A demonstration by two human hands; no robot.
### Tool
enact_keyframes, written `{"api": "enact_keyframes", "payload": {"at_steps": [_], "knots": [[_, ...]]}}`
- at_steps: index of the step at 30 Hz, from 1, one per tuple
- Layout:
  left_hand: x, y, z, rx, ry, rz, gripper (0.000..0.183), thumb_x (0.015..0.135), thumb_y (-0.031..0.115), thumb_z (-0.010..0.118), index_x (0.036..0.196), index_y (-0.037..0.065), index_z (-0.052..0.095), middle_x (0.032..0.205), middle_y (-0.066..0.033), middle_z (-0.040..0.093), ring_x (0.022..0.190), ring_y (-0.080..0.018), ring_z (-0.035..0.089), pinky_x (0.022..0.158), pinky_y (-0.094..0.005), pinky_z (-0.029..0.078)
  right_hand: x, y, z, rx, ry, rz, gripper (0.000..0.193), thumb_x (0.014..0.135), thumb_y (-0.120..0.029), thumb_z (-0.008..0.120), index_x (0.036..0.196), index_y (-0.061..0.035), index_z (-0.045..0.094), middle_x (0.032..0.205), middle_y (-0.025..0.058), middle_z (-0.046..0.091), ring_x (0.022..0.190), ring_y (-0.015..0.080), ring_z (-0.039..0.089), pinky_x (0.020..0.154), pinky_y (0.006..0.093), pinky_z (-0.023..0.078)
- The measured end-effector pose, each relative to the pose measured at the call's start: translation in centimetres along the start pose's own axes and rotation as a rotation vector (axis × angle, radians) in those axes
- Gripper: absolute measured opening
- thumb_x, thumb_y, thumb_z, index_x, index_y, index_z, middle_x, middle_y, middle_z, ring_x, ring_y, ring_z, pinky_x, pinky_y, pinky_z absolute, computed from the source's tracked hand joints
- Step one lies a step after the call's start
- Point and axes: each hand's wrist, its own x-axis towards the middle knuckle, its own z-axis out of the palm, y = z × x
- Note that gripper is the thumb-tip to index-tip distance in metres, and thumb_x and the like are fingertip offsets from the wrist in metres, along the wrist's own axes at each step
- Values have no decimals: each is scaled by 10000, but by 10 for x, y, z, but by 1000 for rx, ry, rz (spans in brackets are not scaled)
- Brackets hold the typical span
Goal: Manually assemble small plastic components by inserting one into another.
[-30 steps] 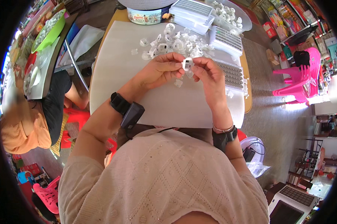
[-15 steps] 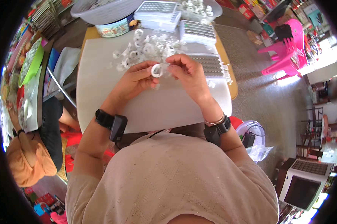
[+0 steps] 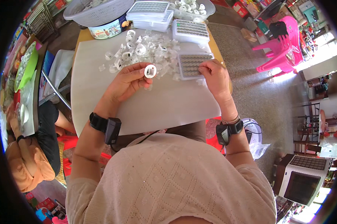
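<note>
Plainly, the left hand (image 3: 128,83) grasped a white ring-shaped part (image 3: 149,71) at its fingertips, above the worktop (image 3: 157,108) and nearer the person than the loose white pieces (image 3: 140,49). The right hand (image 3: 215,77), well apart from the ring, bent its fingers over the grey-rowed tray's (image 3: 191,66) right side; whether they pinched anything, one could not tell.

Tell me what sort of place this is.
Probably a small shop or home used as an informal workshop: loose white plastic parts are heaped on the table, another person sits at the left, and colourful packaged goods crowd the background.
</note>
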Motion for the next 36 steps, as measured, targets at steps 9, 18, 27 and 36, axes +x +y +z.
{"api": "enact_keyframes", "payload": {"at_steps": [9, 18, 27, 36], "knots": [[-3, 2, 2, 32, -33, -3, 342, 921, 78, 512, 1239, -46, 480, 1077, -158, 611, 868, -155, 640, 774, -253, 554, 4, -2, 4, -21, -22, -7, 75, 772, -111, 627, 822, -68, 662, 828, 106, 620, 777, 304, 610, 670, 391, 484], [-2, -2, -2, -13, -90, 13, 333, 931, 107, 526, 1233, -27, 492, 1105, -126, 601, 922, -184, 637, 810, -281, 549, 1, -87, 15, 713, -181, 112, 70, 801, -15, 642, 870, -5, 653, 772, 29, 649, 678, 60, 571, 618, 216, 467], [-1, -4, -3, -1, -191, 1, 334, 934, 130, 536, 1229, -22, 504, 1071, -86, 614, 888, -154, 632, 799, -269, 530, 3, -105, 37, 521, -107, -139, 102, 732, 10, 670, 821, -39, 660, 756, 45, 580, 584, 119, 535, 555, 239, 438], [-3, -3, 4, 92, -141, -5, 345, 929, 160, 553, 1220, -25, 530, 1043, -73, 623, 871, -137, 621, 797, -280, 519, 7, -97, 32, 829, -412, 116, 80, 758, 5, 667, 822, -15, 623, 791, -6, 585, 751, 59, 531, 668, 213, 434]]}}
